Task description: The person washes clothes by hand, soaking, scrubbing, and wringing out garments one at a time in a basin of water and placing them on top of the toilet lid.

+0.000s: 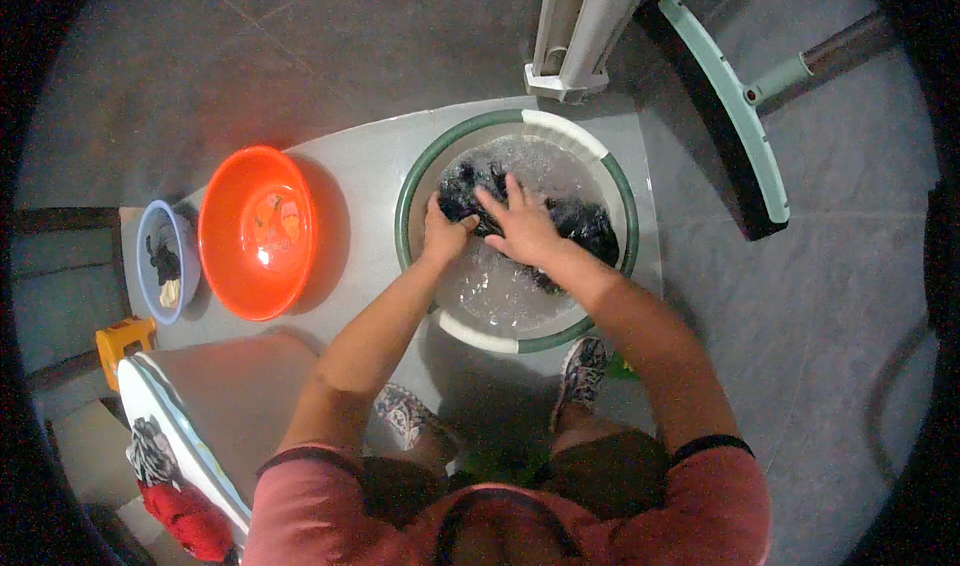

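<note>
A round basin [418,151] with a green and white rim holds cloudy, bubbly water. Dark wet cloth [588,228] lies bunched in it, partly under the surface. My right hand [527,228] is over the middle of the cloth, fingers spread and holding nothing. To its left, my left hand [446,234] rests at the cloth's left edge. Its thumb points toward my right hand, apart from the finger that shows; the other fingers are hidden.
An orange basin [215,256] and a smaller blue basin [143,266] with dark and pale cloth stand at left. A floor squeegee [735,106] lies at right. A white upright column [572,41] rises behind the basin. A lidded bin-like container [230,386] bears red cloth [188,521] at lower left.
</note>
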